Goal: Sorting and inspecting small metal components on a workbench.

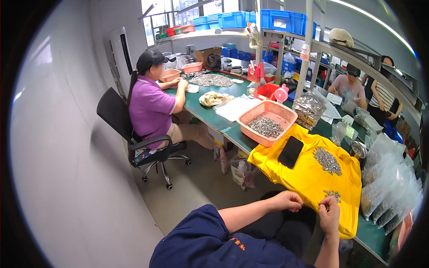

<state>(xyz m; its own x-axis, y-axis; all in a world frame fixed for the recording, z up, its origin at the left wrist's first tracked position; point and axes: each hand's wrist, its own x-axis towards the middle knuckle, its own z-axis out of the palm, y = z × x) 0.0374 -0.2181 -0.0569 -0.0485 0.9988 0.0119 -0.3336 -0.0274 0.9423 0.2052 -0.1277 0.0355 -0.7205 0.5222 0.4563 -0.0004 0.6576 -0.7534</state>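
My left hand [289,202] is closed in a pinch over the near edge of a yellow cloth [308,178]; whatever its fingers hold is too small to make out. To its right, my right hand [330,215] pinches a small dark piece [320,204] between thumb and finger. Just beyond that hand lies a small heap of metal parts [333,195]. A larger pile of similar silvery parts [327,161] rests farther up the cloth. Beside this pile is a black phone [290,152], lying flat.
A pink basket [286,117] of metal parts stands beyond the phone. Filled clear bags [380,192] line the right side of the green table [373,234]. At left, a person in purple [152,107] sits working; more people [351,87] are at back right.
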